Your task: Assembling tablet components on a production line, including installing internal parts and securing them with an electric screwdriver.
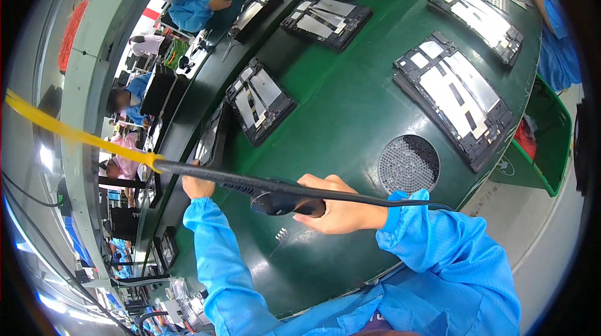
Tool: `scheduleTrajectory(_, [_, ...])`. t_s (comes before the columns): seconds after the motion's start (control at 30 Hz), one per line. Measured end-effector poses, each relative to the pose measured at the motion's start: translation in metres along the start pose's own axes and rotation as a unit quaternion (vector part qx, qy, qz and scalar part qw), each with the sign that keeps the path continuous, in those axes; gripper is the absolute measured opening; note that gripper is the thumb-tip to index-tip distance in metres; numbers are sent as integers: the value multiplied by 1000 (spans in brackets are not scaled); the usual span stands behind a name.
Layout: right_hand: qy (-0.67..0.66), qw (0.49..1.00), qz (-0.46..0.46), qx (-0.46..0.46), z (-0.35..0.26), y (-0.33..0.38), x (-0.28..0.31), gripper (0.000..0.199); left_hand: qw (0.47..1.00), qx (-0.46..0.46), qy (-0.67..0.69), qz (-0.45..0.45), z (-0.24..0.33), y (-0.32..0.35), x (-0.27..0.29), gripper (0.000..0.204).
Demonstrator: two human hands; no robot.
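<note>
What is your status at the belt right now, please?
Right hand gripping black electric screwdriver. Left hand on open tablet chassis at belt edge. Round screw tray just beyond; power cord crosses both hands.

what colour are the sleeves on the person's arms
Bright blue sleeves, clearest in the head view.

A green work surface [350, 104] is seen filling the middle of the frame, on which open tablet frames [452, 101] are laid toward the upper right, upper centre [325, 20] and centre left [259, 99], with a round perforated tray [409, 164] lying right of centre.
</note>
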State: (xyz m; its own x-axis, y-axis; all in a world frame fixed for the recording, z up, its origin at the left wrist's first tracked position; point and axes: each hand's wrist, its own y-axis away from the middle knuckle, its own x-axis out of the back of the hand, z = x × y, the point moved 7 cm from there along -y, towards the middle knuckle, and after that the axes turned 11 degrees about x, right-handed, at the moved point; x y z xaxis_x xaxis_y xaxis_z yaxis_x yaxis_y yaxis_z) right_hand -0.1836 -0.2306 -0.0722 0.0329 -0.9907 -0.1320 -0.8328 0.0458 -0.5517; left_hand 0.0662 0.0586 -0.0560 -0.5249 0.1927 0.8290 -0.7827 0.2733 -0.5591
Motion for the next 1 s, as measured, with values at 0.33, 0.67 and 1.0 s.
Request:
scheduleTrajectory(0.33, [4,999,-2,-33,11,5,6,34,982,38,94,160,65,68,152,23])
scheduleTrajectory(0.67, [12,978,206,13,-32,-4,83,43,977,-165,130,25,202,169,163,45])
scheduleTrajectory(1.0, [70,965,223,120,-37,12,132,37,930,-109,259,-238,237,246,101,61])
